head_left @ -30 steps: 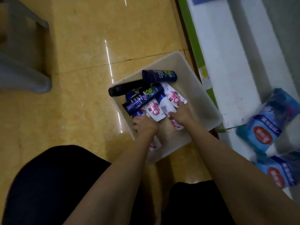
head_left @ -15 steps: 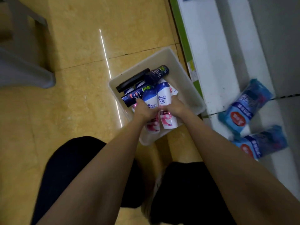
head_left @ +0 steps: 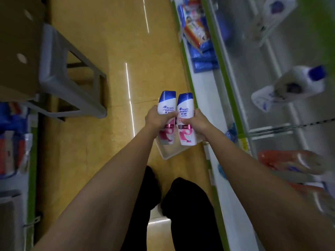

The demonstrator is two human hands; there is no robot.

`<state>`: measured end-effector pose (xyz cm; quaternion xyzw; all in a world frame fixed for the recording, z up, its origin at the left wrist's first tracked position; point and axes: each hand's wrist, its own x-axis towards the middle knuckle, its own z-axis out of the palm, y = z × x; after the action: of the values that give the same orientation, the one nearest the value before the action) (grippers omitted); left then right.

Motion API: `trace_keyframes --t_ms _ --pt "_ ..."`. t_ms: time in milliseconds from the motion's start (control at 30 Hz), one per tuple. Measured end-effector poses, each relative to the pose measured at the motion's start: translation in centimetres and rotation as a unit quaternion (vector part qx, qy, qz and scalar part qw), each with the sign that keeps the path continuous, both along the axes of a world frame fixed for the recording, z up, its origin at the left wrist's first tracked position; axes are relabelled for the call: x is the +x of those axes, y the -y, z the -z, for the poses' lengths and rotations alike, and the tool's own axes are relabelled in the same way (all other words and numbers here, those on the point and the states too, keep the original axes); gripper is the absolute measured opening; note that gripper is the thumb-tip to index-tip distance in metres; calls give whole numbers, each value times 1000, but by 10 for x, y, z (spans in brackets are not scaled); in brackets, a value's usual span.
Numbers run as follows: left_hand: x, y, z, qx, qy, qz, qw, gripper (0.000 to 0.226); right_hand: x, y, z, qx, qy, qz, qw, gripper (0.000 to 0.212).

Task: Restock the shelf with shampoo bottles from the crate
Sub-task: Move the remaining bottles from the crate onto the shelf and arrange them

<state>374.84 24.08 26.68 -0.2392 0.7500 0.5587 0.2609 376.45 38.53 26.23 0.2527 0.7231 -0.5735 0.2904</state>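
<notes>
Two white shampoo bottles with blue caps and pink labels are held side by side, upright, in front of me. My left hand grips the left shampoo bottle around its middle. My right hand grips the right shampoo bottle the same way. Below them only a near corner of the white crate shows on the floor; its contents are hidden behind the bottles and hands. The shelf with green edging runs along the right.
On the right shelves lie blue packets, a white bottle with a blue cap and orange packs, all blurred. A grey plastic stool with a cardboard box stands at the left. Another shelf edge is at far left. Yellow tiled floor lies between.
Both hands have lifted the two bottles up out of the crate, and my view has risen from the crate towards the shelves on the right.
</notes>
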Motion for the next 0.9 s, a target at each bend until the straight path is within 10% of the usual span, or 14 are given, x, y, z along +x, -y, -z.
trace_keyframes --t_ms 200,900 --pt "-11 15 -132 74 -15 37 996 14 -10 6 -132 -15 -31 20 999 18" --pt "-155 50 -381 98 -182 245 947 16 -94 52 -388 86 -252 153 952 36"
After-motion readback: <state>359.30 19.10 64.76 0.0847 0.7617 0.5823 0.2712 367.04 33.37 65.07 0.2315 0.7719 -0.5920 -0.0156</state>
